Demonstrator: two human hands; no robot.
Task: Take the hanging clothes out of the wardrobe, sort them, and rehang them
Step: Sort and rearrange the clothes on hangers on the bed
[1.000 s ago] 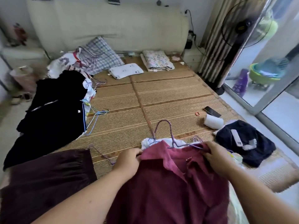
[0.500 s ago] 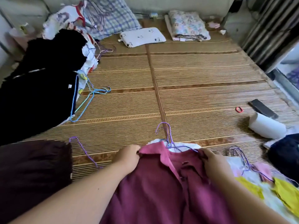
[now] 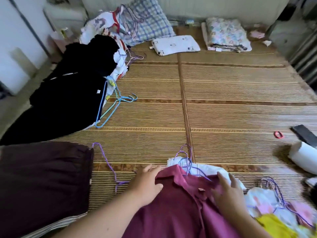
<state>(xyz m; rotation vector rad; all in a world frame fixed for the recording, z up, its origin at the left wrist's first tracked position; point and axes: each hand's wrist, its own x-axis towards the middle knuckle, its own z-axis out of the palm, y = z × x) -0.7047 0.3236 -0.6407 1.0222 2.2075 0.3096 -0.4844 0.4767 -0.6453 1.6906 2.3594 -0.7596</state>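
Snagging is the likely fault: the purple wire hangers [image 3: 189,160] under the collar may tangle and drag the white garment [image 3: 205,170] beneath if the maroon shirt [image 3: 171,213] is lifted. The shirt lies at the near edge of the bamboo mat [image 3: 240,109]. Left hand [image 3: 147,184] and right hand [image 3: 228,191] rest flat on its shoulders, fingers extended, gripping nothing.

The left hand [image 3: 145,183] and right hand [image 3: 228,193] have released the shirt [image 3: 171,212] at its shoulders and now lie flat on it, fingers straightened.
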